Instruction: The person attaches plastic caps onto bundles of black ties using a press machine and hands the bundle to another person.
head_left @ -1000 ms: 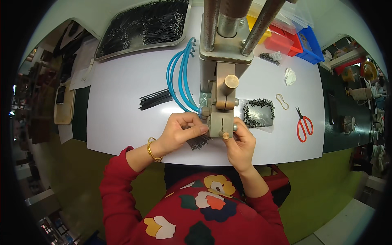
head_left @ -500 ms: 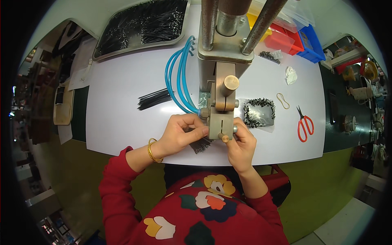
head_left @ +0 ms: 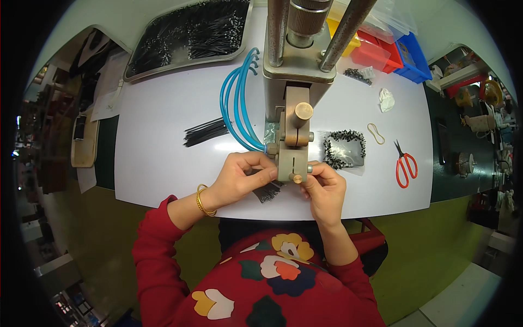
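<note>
Slantwise, wires (head_left: 268,194) by left hand (head_left: 238,177), apparently bodyward

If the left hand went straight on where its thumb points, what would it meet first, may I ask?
Probably the metal block, just right of the left hand, though exact depth is unclear.

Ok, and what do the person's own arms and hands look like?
The left hand and right hand are ungloved. The left sleeve and right sleeve are red, ending around mid-forearm. A gold-coloured bangle, seemingly doubled, circles only the left wrist.
</note>
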Motion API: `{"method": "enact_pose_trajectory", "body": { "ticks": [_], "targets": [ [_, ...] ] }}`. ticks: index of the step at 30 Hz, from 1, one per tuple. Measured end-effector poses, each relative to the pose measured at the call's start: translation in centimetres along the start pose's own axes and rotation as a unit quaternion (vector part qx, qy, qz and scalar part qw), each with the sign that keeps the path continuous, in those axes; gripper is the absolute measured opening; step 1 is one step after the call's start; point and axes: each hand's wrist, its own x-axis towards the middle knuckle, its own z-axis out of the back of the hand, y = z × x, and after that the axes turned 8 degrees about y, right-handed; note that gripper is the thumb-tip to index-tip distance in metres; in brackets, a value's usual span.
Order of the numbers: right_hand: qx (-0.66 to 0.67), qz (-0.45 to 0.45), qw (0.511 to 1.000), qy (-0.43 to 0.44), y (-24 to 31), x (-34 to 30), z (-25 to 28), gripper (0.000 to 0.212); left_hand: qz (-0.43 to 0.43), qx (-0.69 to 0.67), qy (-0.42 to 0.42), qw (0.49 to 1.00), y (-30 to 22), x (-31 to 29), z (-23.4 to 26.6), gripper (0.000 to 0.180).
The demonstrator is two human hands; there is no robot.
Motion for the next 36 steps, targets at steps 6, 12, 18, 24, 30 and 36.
{"method": "enact_pose_trajectory", "body": {
  "ticks": [6,12,18,24,30,36],
  "targets": [
    [0.167,-0.090,0.980,0.056,0.0,0.3,1.5,0.007,0.018,-0.034,0.005,0.999,-0.3,0.2,-0.3,0.017],
    [0.303,-0.144,0.932,0.139,0.2,0.5,2.1,0.005,0.023,-0.074,0.005,0.997,0.5,0.3,-0.2,0.017],
    [0.085,-0.012,0.995,0.041,1.7,-0.1,3.9,0.007,-0.012,-0.036,-0.008,0.999,0.6,0.1,0.0,0.017],
    [-0.510,0.179,0.841,-0.033,4.5,0.0,9.2,0.016,-0.012,0.047,0.003,0.999,0.2,-0.6,0.6,0.018],
    [-0.662,0.220,0.714,-0.059,4.3,-0.6,10.2,0.020,0.016,-0.019,0.002,1.000,0.0,-0.3,0.2,0.017],
    [-0.654,0.229,0.719,-0.041,3.9,-0.7,10.9,0.017,0.008,0.014,0.005,1.000,-1.3,-0.1,-0.7,0.014]
  ]
}}
